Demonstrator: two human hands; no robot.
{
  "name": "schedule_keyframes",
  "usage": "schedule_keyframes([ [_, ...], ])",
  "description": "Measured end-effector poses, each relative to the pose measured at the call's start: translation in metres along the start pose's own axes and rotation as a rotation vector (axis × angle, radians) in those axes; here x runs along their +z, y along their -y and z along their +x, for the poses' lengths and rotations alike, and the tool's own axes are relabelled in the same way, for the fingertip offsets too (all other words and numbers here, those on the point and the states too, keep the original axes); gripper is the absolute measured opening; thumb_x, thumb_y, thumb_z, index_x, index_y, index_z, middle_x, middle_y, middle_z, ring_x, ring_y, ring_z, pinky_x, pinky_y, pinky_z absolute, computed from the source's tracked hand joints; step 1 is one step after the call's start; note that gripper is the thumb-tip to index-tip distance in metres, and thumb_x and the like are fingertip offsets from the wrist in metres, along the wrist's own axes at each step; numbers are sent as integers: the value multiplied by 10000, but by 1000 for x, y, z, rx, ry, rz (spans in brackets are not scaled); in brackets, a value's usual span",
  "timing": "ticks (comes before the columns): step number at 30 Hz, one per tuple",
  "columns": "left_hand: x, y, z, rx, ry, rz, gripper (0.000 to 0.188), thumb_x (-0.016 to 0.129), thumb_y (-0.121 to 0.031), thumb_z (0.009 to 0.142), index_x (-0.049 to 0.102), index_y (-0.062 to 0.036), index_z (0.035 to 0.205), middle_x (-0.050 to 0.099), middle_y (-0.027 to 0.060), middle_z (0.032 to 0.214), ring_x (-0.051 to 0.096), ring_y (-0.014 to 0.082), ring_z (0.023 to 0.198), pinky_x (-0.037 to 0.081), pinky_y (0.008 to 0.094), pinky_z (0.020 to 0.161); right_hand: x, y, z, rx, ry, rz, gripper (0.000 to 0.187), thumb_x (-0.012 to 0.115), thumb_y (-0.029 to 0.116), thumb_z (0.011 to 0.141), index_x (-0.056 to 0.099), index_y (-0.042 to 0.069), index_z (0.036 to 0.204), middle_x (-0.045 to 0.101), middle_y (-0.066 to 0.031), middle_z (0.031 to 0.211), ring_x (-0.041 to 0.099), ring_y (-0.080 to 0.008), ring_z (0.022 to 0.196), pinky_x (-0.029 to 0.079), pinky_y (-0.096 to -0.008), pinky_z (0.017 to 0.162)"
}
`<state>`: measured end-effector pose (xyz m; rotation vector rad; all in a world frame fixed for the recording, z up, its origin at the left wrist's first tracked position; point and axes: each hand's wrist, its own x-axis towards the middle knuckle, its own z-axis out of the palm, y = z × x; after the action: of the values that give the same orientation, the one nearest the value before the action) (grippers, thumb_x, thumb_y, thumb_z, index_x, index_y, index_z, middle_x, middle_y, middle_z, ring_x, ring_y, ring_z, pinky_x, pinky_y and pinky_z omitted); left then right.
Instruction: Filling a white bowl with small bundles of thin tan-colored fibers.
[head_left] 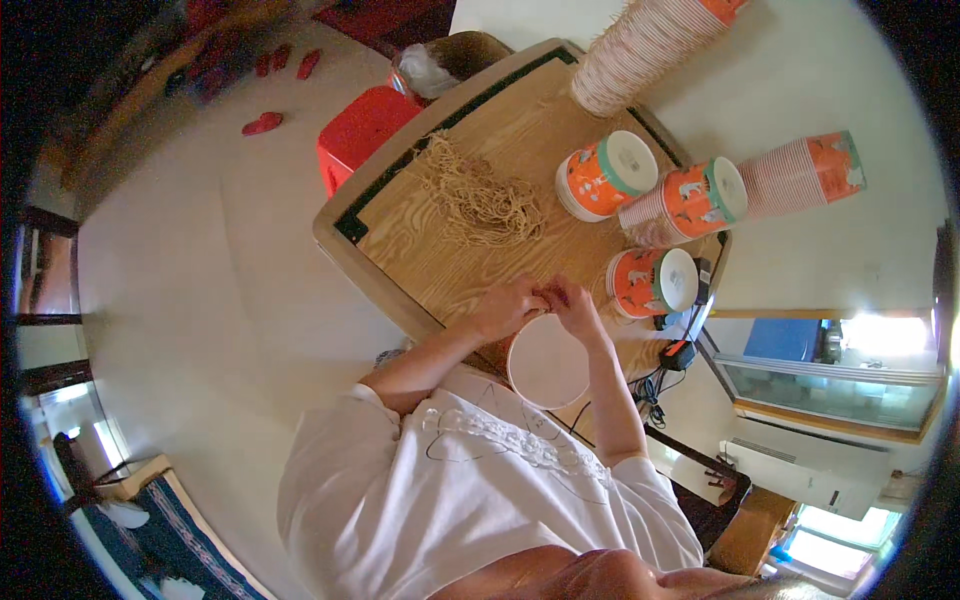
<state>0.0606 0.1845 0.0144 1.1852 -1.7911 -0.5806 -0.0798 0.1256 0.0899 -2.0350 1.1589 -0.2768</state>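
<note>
Close to my body stands a paper tub, its round white opening toward me and a bit of orange wall showing at the left. At its far rim my left hand and my right hand meet, fingertips pinched together. Whatever lies between the fingers is too small to make out. Beyond them a loose heap of tan twine cords lies on the wooden table. To the right of my right hand sits a short upside-down stack of orange tubs with pale bottoms.
More orange tubs stand farther back, beside another stack. Tall nested stacks lean at the table's far side. A black adapter and cables lie at the right edge. A red stool stands beyond the table's left edge.
</note>
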Motion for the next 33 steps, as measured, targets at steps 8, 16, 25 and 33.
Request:
schedule_keyframes([
  [8, 11, 8, -5, -354, -11, -339, 157, 588, -225, 749, 610, -83, 812, 564, 73, 814, 565, 213, 704, 456, 333, 617, -6, 1, -11, -87, -12, -49, 92, 536, 94, 797, 554, 13, 837, 576, -141, 706, 537, -235, 603, 428, -317, 567],
  [16, 6, -2, 1, -932, 75, -1127, 145, 594, -197, 753, 583, -59, 796, 555, 16, 727, 500, 92, 634, 405, 222, 503, 11, 0, -28, -83, -278, -11, 86, 562, 62, 769, 575, -6, 821, 583, -116, 749, 584, -211, 704, 461, -295, 632],
  [25, 12, -4, 8, -1022, 154, -1241, 113, 615, -218, 744, 596, -109, 765, 547, -5, 695, 501, 105, 632, 416, 239, 545, 15, 10, -34, -12, -286, -72, 112, 578, 107, 769, 570, -4, 780, 579, -133, 795, 560, -284, 738, 445, -353, 666],
  [33, 27, 12, -1, -1140, 86, -1404, 166, 612, -294, 741, 615, -134, 786, 537, 3, 757, 467, 114, 662, 405, 276, 559, 15, 15, -37, -24, -361, -99, 93, 607, 27, 720, 557, -8, 790, 570, -134, 741, 575, -235, 704, 459, -312, 657],
])
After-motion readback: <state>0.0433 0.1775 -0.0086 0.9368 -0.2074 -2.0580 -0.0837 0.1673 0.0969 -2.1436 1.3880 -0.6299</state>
